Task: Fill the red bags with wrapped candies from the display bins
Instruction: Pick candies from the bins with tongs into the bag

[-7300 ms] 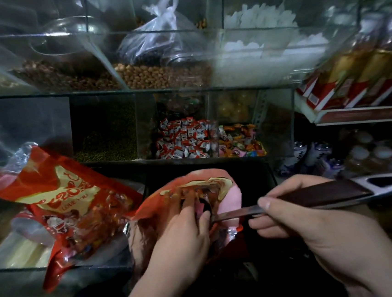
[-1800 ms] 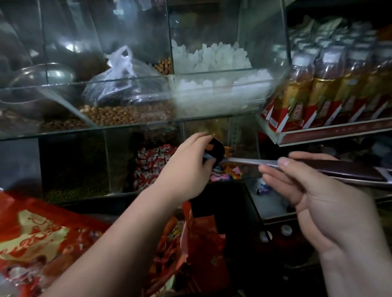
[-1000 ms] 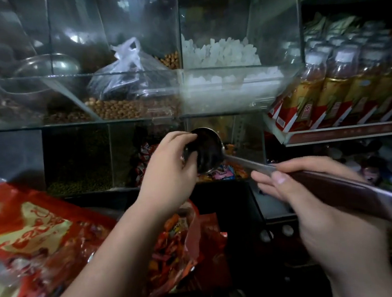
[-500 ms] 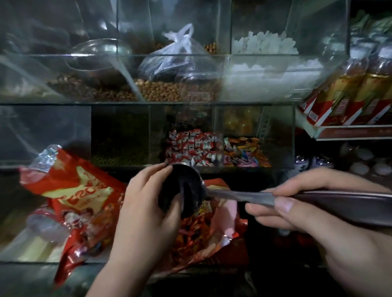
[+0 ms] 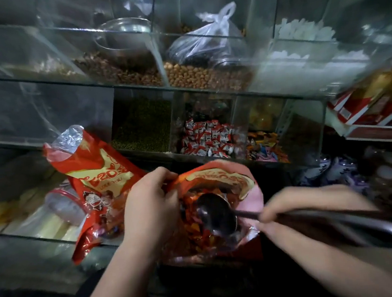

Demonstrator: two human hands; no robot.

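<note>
My right hand [image 5: 301, 210] is smeared by blur, and the handle of the ladle [image 5: 217, 214] runs off the right edge. My left hand [image 5: 150, 207] covers the left rim of the open bag [image 5: 219, 177]; the packs [image 5: 376, 97] at right, perhaps bottles, are unreadable

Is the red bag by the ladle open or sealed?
Open. The left hand holds the mouth of the red bag wide, and the bowl of the ladle sits inside, above wrapped candies.
</note>
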